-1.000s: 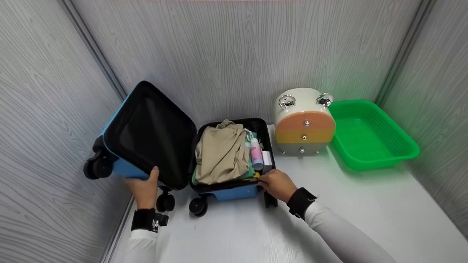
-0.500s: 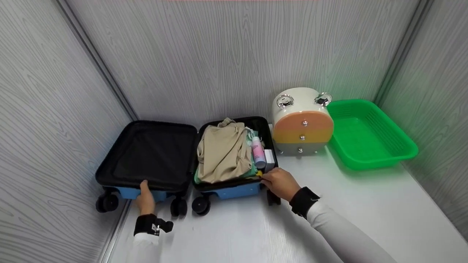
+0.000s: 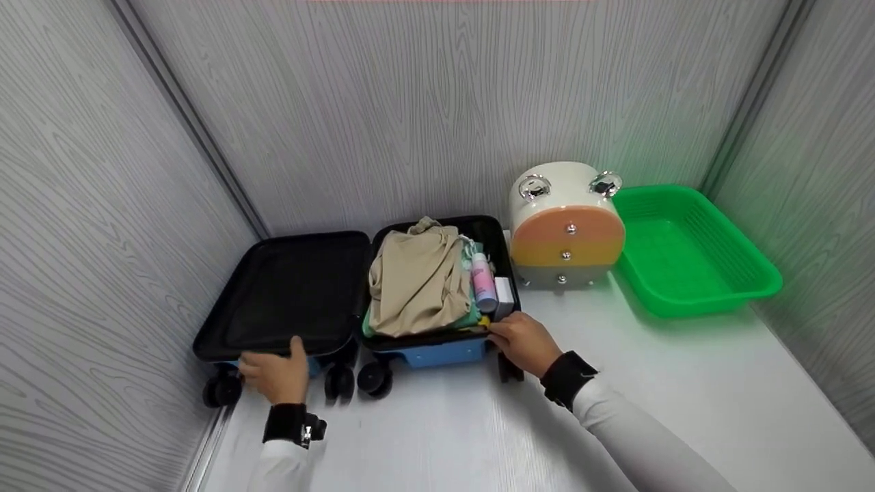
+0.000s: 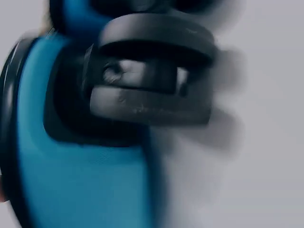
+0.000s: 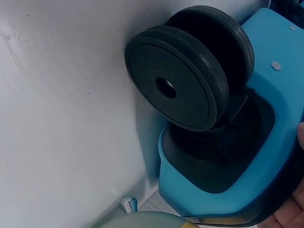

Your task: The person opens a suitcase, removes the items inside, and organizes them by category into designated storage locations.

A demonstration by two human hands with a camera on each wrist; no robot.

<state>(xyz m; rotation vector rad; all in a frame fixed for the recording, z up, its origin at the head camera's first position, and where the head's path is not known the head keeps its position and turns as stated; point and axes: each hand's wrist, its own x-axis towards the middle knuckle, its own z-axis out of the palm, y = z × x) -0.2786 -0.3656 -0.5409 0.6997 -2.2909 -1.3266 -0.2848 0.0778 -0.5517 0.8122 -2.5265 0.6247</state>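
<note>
A small blue suitcase lies open on the white table. Its black-lined lid (image 3: 287, 294) lies flat on the left. The packed half (image 3: 437, 352) holds a beige garment (image 3: 417, 283), a pink bottle (image 3: 484, 281) and a white box (image 3: 504, 297). My left hand (image 3: 277, 372) holds the lid's near edge, thumb on the rim. My right hand (image 3: 523, 342) grips the packed half's near right corner. The left wrist view shows a blurred black wheel (image 4: 152, 71) against the blue shell (image 4: 85, 180). A black wheel (image 5: 190, 66) and blue shell (image 5: 213, 190) fill the right wrist view.
A rounded three-drawer cabinet (image 3: 566, 229) in cream, orange, yellow and grey stands right of the suitcase. A green plastic basket (image 3: 690, 249) sits at the far right. Grey wood-grain walls close in on the left, back and right.
The lid has swung down from raised to lying flat on the left, my left hand going down with its edge. My right hand stayed at the packed half's corner.
</note>
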